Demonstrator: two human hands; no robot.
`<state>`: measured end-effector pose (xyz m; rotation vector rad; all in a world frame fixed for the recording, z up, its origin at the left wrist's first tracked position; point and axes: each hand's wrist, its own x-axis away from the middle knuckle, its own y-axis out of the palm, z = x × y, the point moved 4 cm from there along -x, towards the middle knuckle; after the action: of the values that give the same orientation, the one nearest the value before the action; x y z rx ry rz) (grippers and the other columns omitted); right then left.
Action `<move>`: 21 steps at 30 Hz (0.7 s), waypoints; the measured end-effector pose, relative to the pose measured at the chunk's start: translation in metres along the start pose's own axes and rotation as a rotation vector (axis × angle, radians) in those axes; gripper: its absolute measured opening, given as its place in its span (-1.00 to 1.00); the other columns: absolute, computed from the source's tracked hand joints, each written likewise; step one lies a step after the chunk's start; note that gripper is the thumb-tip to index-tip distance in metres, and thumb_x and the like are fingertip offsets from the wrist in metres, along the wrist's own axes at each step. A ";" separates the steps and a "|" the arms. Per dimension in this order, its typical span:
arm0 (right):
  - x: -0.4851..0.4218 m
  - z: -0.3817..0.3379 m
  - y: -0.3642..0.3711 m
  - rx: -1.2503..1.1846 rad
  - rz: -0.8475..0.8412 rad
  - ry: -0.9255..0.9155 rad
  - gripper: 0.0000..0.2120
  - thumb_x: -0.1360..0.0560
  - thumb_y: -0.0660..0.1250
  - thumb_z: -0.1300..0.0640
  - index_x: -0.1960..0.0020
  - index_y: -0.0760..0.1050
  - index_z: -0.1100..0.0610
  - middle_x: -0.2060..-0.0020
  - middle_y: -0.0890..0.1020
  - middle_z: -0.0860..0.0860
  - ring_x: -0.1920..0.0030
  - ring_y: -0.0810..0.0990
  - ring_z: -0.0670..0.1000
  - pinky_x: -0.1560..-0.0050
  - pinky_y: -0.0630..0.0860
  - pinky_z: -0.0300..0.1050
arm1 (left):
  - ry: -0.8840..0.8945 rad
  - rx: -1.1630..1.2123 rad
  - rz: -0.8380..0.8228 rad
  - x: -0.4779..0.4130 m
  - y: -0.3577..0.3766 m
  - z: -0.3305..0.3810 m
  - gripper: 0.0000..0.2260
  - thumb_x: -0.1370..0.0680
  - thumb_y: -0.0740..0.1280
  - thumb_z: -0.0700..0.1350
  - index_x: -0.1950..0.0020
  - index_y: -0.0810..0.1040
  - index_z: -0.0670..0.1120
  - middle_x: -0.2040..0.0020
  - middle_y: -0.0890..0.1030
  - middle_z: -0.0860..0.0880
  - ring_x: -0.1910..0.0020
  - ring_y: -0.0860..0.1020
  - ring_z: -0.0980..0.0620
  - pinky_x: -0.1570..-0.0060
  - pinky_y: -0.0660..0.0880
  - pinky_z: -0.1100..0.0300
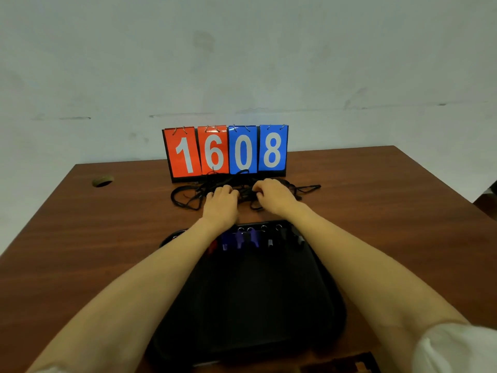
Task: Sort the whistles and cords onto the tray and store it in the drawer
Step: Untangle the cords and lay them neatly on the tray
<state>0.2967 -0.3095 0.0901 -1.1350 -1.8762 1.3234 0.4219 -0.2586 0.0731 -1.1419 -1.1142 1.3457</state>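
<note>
Near the table's (80,238) far edge, beyond the tray (242,305) holding the whistles (239,239), the left hand (220,197) and right hand (271,193) pinch the tangled black cords (188,196), seemingly light, limp and snag-prone, best drawn out by single loops.

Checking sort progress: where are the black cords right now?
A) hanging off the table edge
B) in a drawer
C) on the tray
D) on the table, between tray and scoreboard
D: the black cords lie tangled on the table in front of the scoreboard, beyond the tray. The left hand and right hand curl into them.
</note>
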 end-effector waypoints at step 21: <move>-0.072 0.026 0.042 -0.049 0.043 0.204 -0.74 -0.57 0.26 0.05 -0.17 0.41 0.19 -0.03 0.58 0.13 0.02 0.57 0.18 0.14 0.47 0.01 | -0.037 0.071 -0.095 -0.039 0.041 -0.032 -0.67 -0.62 0.18 -0.08 -0.37 0.44 -0.11 -0.28 0.40 -0.13 -0.29 0.36 -0.16 -0.17 0.41 -0.05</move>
<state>0.3223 -0.3781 0.0431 -1.2910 -1.7534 1.1429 0.4504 -0.2992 0.0314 -1.0039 -1.1241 1.3271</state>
